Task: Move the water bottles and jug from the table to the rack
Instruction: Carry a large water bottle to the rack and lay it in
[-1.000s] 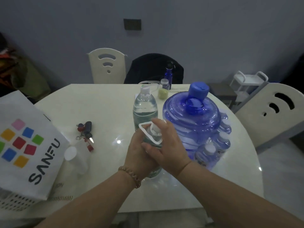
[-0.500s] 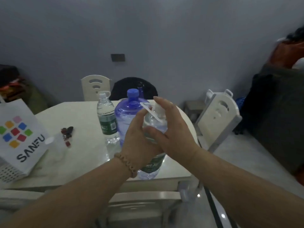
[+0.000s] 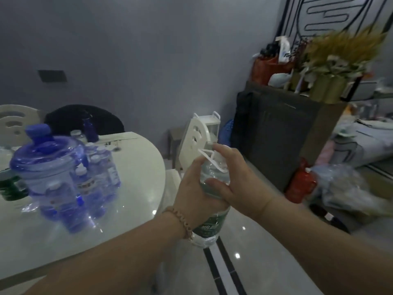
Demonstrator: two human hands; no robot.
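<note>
Both hands hold a large clear water bottle (image 3: 209,227) with a green label and a white carry handle, in the air past the right edge of the white table (image 3: 136,167). My left hand (image 3: 195,192) wraps its body from the left. My right hand (image 3: 236,184) grips its neck and handle. On the table stands a big blue jug (image 3: 49,160) with a blue cap. A shrink-wrapped pack of small bottles (image 3: 95,179) sits right beside it. Another green-labelled bottle (image 3: 8,188) is partly cut off at the left edge.
A white chair (image 3: 197,137) stands just beyond the table's right end, with a small white rack (image 3: 212,122) behind it. A dark cabinet (image 3: 282,133) with plants on top fills the right. A red container (image 3: 299,184) and bags lie on the glossy floor.
The view has swung right and the bottle has moved off the table's edge, still in both hands. The jug and pack now sit at the left of the view.
</note>
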